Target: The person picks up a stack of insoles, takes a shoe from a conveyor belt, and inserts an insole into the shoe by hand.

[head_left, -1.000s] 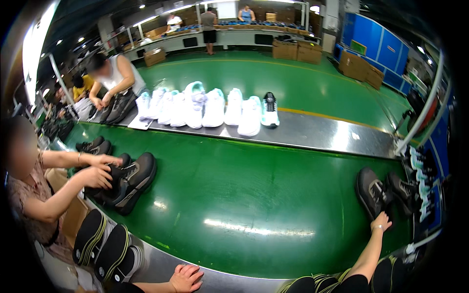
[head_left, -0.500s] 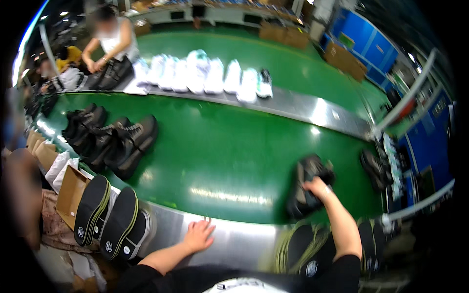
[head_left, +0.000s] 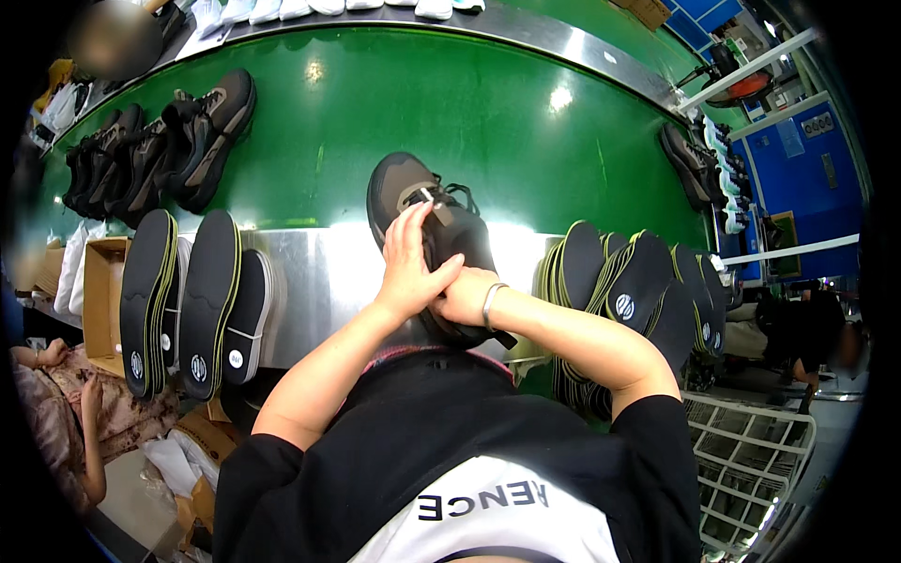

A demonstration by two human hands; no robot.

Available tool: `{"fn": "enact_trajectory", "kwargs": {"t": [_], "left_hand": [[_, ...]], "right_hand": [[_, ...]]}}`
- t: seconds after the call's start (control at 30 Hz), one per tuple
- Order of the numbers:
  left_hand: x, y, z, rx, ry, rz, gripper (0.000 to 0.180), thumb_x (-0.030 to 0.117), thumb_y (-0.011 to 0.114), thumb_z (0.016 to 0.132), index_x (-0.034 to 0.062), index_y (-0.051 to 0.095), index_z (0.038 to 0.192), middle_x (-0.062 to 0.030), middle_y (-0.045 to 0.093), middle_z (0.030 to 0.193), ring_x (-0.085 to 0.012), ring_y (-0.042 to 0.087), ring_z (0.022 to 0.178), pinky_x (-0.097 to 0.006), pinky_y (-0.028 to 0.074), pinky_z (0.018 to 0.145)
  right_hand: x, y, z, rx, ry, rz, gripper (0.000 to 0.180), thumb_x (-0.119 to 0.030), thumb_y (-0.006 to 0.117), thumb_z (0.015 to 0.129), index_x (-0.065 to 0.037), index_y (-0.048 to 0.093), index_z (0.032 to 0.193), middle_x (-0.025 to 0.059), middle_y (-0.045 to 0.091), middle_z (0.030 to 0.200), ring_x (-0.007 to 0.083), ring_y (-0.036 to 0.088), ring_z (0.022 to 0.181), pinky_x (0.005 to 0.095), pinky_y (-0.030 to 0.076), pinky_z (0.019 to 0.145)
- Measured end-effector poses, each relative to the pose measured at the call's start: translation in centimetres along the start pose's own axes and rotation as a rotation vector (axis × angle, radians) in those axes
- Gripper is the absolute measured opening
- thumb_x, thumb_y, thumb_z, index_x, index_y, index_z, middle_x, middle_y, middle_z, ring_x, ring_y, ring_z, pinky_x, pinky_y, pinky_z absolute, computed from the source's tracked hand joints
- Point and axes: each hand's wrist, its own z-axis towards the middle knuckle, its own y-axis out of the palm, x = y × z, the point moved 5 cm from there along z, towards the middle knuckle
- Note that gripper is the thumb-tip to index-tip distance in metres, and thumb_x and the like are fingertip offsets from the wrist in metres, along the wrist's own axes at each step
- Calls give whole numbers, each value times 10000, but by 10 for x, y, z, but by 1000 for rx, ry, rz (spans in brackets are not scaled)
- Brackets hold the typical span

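A dark brown and black shoe (head_left: pixel 413 192) lies across the steel edge (head_left: pixel 319 272) of the green conveyor belt (head_left: pixel 488 122), right in front of me. My left hand (head_left: pixel 408 263) rests on its tongue and laces, fingers spread over the top. My right hand (head_left: pixel 465 296), with a metal bangle on the wrist, grips the shoe at its heel end, partly hidden under the left hand. Both forearms come up from my black shirt.
Black insoles with green rims stand in a row at left (head_left: pixel 192 291) and in a stack at right (head_left: pixel 629 281). Several dark shoes (head_left: pixel 160 150) lie on the belt at left, another shoe (head_left: pixel 690 164) at far right. A seated person (head_left: pixel 66 413) is lower left. A white wire rack (head_left: pixel 751 460) stands lower right.
My right hand has brought the dark shoe from the belt's right side to the steel edge before me. My left hand has left the edge and now lies on the shoe. My view has tilted down.
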Motion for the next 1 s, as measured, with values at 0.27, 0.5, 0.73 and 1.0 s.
{"fn": "enact_trajectory", "kwargs": {"t": [0.27,0.5,0.73,1.0], "left_hand": [[13,-2,-19,-30,185,225,893,200,722,545,82,221,1275,-152,315,1227,-335,290,1150,-430,253,953],[15,-5,-11,-37,268,383,673,118,648,612,40,335,1203,-149,369,1200,-334,349,1124,-405,283,943],[6,-10,13,-4,285,225,390,36,523,690,10,449,1072,-158,531,947,-317,497,926,-390,395,805],[-36,-4,50,-319,-312,-558,366,108,511,829,-22,400,1154,-57,569,896,-96,525,838,-230,424,745]], "right_hand": [[19,-47,-41,562,-10,-83,227,-270,544,739,-43,548,729,136,561,737,300,556,728,384,449,642],[21,-47,-43,1062,-69,-16,348,-174,664,640,-34,463,887,137,479,880,307,486,859,367,425,703],[38,-45,6,868,-395,91,307,-113,593,683,-82,553,987,100,565,973,284,496,926,355,393,817],[62,-47,39,387,-176,1121,288,-316,569,809,-36,602,868,-18,569,789,66,474,721,216,375,676]]}}
